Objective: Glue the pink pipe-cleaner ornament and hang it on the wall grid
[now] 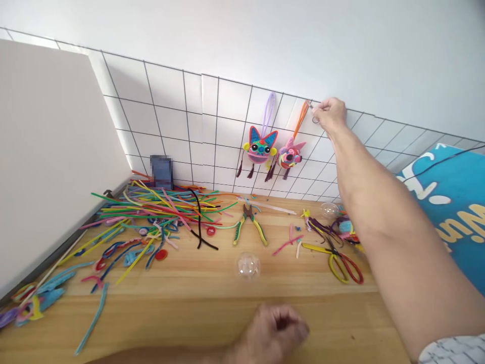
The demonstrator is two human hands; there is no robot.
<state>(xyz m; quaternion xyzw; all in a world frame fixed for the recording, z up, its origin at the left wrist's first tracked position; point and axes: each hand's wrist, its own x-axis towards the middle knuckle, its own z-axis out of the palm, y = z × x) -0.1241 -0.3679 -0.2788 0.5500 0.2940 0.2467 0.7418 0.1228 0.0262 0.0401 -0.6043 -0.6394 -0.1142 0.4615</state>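
My right hand [330, 115] is raised to the top wire of the black wire grid [212, 131] on the wall, its fingers pinched on a small metal hook [314, 117] beside the orange loop [301, 117] of a pink pipe-cleaner animal [290, 155]. A second pipe-cleaner animal [261, 146], blue and pink, hangs just left of it by a purple loop. My left hand [275, 331] rests on the wooden table [212, 303] at the near edge, its fingers curled in; nothing shows in them.
A heap of coloured pipe cleaners [159, 212] covers the table's left half. Green-handled pliers [248, 225], a clear plastic ball [248, 265] and yellow-and-red scissors [343, 263] lie mid-table. A white board [53, 167] leans at left; a blue sign [450, 202] at right.
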